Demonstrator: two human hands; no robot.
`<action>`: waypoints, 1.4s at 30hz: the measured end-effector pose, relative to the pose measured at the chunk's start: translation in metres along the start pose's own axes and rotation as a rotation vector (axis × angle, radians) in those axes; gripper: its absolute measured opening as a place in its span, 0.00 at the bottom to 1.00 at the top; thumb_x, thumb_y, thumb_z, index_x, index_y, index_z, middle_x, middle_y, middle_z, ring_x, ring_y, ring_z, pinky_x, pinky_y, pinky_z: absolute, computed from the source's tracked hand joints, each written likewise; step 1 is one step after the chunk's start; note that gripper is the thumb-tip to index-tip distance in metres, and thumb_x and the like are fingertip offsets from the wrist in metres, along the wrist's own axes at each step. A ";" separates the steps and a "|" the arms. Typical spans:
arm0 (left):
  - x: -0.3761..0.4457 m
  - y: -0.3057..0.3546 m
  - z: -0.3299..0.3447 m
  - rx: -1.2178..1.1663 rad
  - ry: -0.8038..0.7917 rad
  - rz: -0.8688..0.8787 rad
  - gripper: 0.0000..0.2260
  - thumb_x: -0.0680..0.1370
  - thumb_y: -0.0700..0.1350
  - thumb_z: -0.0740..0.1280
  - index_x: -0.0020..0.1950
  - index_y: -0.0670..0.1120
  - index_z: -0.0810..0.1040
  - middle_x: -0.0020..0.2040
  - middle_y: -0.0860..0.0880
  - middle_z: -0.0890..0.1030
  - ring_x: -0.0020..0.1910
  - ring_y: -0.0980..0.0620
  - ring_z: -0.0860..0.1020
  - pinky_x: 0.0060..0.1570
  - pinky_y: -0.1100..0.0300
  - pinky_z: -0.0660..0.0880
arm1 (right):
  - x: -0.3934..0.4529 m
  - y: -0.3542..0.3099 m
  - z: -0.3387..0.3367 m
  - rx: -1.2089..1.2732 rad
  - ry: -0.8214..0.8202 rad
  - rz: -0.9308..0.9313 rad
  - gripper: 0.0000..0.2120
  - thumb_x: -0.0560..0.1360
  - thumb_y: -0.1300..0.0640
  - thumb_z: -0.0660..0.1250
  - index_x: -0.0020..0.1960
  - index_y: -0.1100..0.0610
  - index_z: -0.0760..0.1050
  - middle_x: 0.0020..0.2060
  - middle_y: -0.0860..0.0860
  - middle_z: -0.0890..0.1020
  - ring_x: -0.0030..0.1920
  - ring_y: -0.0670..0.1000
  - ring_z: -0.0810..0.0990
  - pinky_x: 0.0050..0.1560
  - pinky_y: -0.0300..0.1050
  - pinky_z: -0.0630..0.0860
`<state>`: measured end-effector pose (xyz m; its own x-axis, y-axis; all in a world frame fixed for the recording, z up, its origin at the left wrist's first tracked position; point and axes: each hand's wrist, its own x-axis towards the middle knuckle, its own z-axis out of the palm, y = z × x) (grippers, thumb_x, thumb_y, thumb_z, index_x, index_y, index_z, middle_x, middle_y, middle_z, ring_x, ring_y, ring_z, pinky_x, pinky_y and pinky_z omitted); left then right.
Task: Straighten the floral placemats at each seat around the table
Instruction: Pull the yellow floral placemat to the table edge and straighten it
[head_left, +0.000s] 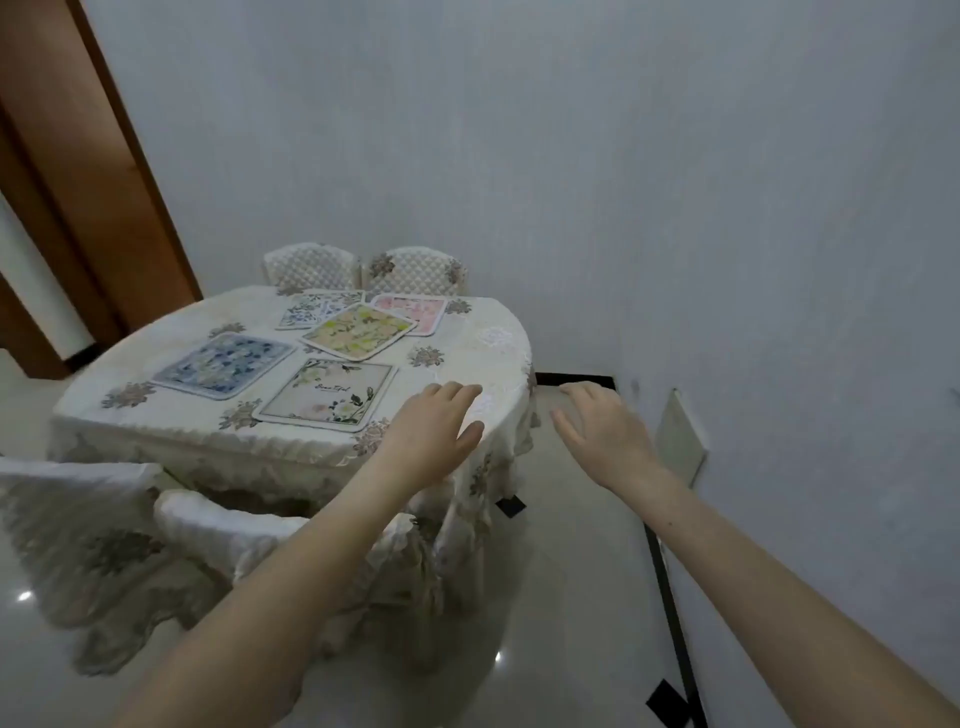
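Several floral placemats lie askew on the cloth-covered table. A white mat with dark leaves is nearest, a blue mat lies to its left, and a yellow-green mat overlaps a pink mat at the back. Behind these lies a small blue-and-white mat. My left hand hovers over the table's near right edge, fingers apart, holding nothing, just right of the white mat. My right hand is beyond the table's edge, over the floor, with its fingers spread and nothing in it.
Two quilted chair backs stand behind the table. Two cloth-covered chairs sit at the near left. A wall runs close on the right with a white panel. A wooden door frame is at left.
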<state>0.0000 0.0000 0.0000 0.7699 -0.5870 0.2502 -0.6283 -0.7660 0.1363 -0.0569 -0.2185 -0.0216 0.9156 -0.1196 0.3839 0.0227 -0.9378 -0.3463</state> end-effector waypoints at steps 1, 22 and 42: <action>0.001 0.006 0.002 -0.008 0.031 0.011 0.22 0.79 0.51 0.57 0.71 0.47 0.63 0.67 0.47 0.73 0.64 0.45 0.70 0.59 0.51 0.70 | -0.004 0.004 -0.002 0.027 0.032 -0.012 0.17 0.78 0.48 0.57 0.60 0.56 0.72 0.56 0.52 0.79 0.57 0.55 0.75 0.53 0.54 0.74; -0.027 0.015 0.145 -0.214 -0.130 -0.141 0.22 0.79 0.54 0.56 0.74 0.52 0.60 0.73 0.48 0.66 0.74 0.47 0.58 0.71 0.51 0.58 | -0.059 0.065 0.086 0.157 -0.128 0.214 0.25 0.78 0.41 0.50 0.69 0.52 0.65 0.65 0.50 0.73 0.65 0.49 0.70 0.66 0.47 0.69; 0.264 -0.085 0.170 -0.273 -0.041 -0.053 0.22 0.80 0.53 0.56 0.73 0.49 0.60 0.72 0.46 0.68 0.71 0.46 0.63 0.71 0.51 0.60 | 0.218 0.140 0.139 0.052 -0.052 0.251 0.24 0.77 0.42 0.51 0.67 0.55 0.68 0.63 0.51 0.75 0.64 0.51 0.70 0.63 0.52 0.71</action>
<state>0.2758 -0.1340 -0.1084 0.8029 -0.5623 0.1979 -0.5896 -0.6999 0.4032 0.2020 -0.3304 -0.1049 0.9145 -0.3284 0.2361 -0.1886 -0.8626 -0.4693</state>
